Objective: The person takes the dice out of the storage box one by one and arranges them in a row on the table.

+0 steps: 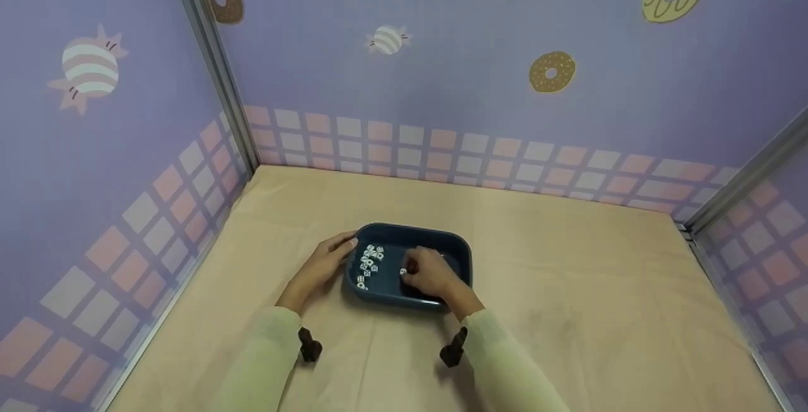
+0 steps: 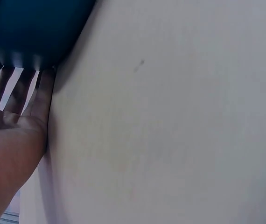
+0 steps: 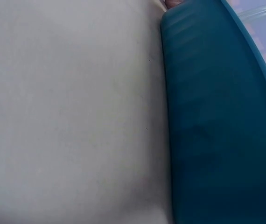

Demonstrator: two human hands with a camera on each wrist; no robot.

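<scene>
A dark blue tray [image 1: 413, 303] with raised sides rests on the cloth-covered table. Along its left half lie several small white dice [image 1: 370, 263] with dark marks, loosely clustered. The left hand [image 1: 323, 267] is at the tray's left end, thumb by the rim; in the left wrist view its straight fingers [image 2: 40, 98] reach against the outer wall. Inside the tray's right half, the right hand [image 1: 431, 273] has its fingers bent down and pinches a white die [image 1: 403, 271] at its fingertips. Part of the tray floor beneath that hand is hidden; a small white spot shows just beyond it.
A pale beige cloth [image 1: 568, 286] covers the table. Purple panels [image 1: 442, 77] with sweets and a checked band stand behind and on both sides, joined by metal posts [image 1: 218, 65]. Dark wrist mounts [image 1: 309, 346] hang below both sleeves.
</scene>
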